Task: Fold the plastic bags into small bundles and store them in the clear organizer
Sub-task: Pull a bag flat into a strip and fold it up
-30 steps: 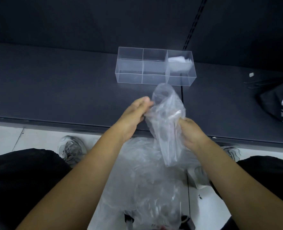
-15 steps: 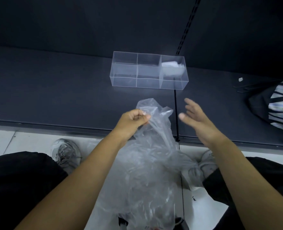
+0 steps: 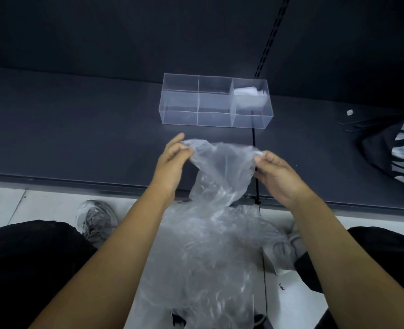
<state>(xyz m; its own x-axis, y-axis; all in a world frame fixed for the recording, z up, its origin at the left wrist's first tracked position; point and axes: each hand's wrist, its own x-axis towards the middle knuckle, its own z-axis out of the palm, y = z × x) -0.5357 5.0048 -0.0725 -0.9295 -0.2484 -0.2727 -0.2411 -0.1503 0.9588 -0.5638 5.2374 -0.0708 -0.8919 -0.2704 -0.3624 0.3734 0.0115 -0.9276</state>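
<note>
Over a dark shelf (image 3: 77,129), a plastic bag (image 3: 222,167) hangs stretched near the clear organizer (image 3: 179,117) as the right hand (image 3: 277,176), free half a second ago, joins the left hand (image 3: 172,162) in pinching its top edge, likely readying a fold, one bundle (image 3: 248,98) already stored.

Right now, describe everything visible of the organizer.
The organizer is a long, clear, hard-looking plastic box, split by two dividers into three compartments side by side. It stands level on the dark shelf, its long side facing the camera. The right compartment holds a whitish bundle; the other two look empty.
</note>
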